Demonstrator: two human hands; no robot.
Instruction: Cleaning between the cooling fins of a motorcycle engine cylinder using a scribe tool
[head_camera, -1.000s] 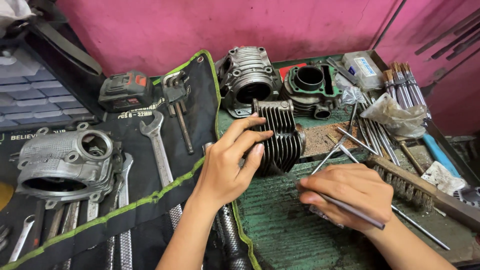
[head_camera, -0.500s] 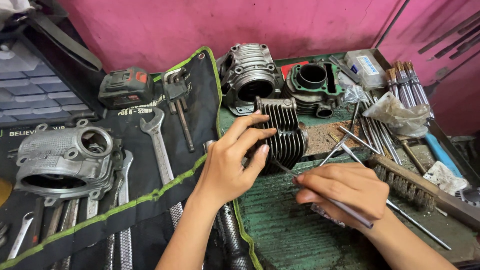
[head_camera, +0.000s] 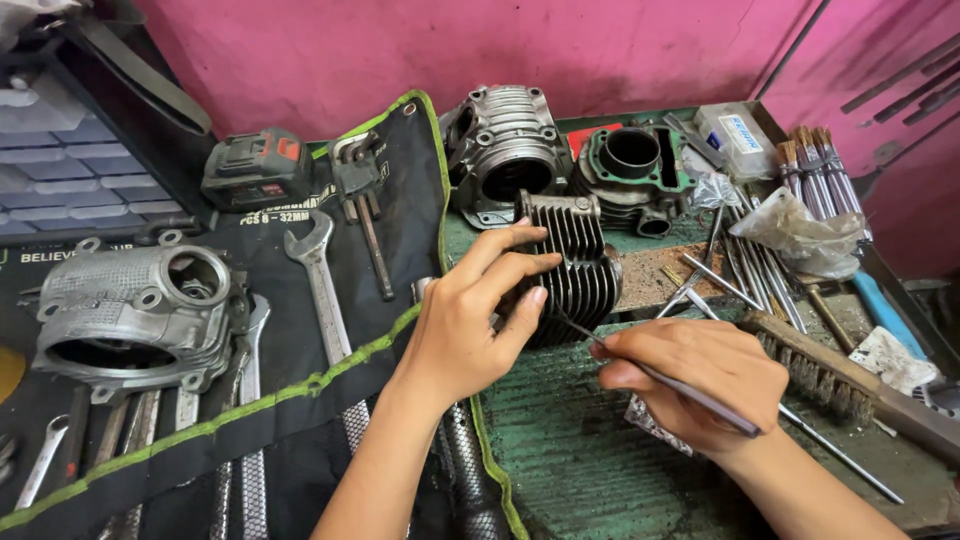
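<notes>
Lying at left of frame on a dark tool roll (head_camera: 300, 400) edged in green: a grey cylinder head (head_camera: 135, 315), an open-end wrench (head_camera: 318, 280) and, higher up, a black battery pack (head_camera: 258, 170). Gripping the black finned cylinder (head_camera: 575, 262) at centre, left hand (head_camera: 470, 320) with fingers curled over the fins; just right, right hand (head_camera: 690, 375) pinching a thin metal pick (head_camera: 655, 375), tip touching the fins. Resting further right: a wire brush (head_camera: 830, 375) and loose rods (head_camera: 750, 270), with two more engine cylinders (head_camera: 560, 150) at upper centre.
</notes>
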